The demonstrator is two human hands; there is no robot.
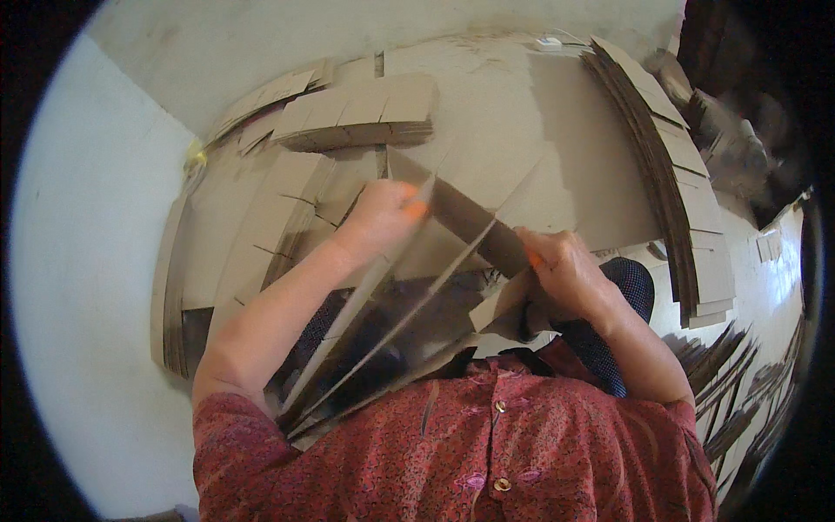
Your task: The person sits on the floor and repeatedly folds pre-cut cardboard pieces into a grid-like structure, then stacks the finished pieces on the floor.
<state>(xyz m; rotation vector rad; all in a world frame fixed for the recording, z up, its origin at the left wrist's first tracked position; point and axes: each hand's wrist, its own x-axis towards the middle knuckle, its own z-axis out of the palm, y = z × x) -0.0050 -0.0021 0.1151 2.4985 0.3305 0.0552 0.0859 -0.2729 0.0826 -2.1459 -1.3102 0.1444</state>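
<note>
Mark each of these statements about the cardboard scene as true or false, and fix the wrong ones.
1. Both hands are on the same cardboard box being opened up. True: the left hand grips its upper flap and the right hand holds its right side.
2. The person's fingernails are painted blue. False: they are orange.
3. A stack of flat cardboard lies beyond the hands. True.
4. The long pile of cardboard on the right is standing upright in a rack. False: it lies fanned out on the floor.
5. The person wears a plain white shirt. False: the shirt is red and patterned, with buttons.
</note>
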